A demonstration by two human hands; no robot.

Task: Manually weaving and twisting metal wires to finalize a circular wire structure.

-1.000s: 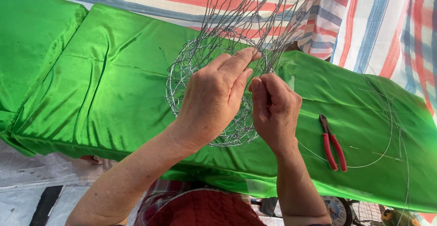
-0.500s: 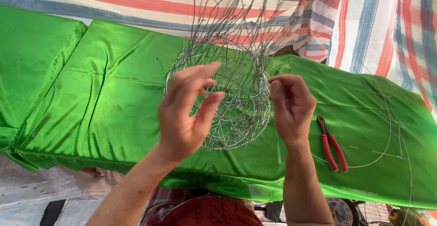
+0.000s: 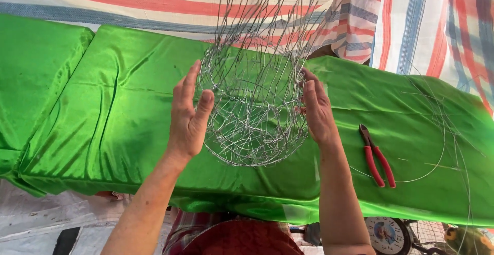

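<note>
Head view: a person's two bare arms reach forward over a bench draped in green satin cloth (image 3: 103,131).
Wire basket: a round, half-woven wire basket (image 3: 252,111) sits between the two hands, above the green cloth near its middle; its woven bowl faces the camera and loose wire ends rise from its rim toward the top of the picture.
Left hand: the left hand (image 3: 188,119) is at the basket's left side, palm turned to the mesh, fingers spread and upright; the fingertips are at the wire, and whether the palm presses it I cannot tell.
Right hand: the right hand (image 3: 317,110) lies flat against the basket's right side, fingers straight and close together, touching the mesh and not curled around it.
Pliers: red-handled pliers (image 3: 377,156) lie shut on the cloth, right of the right wrist.
Loose wire: a long curved wire (image 3: 441,152) lies just beyond the pliers.
Backdrop: a striped tarpaulin (image 3: 128,0) hangs behind the bench.
</note>
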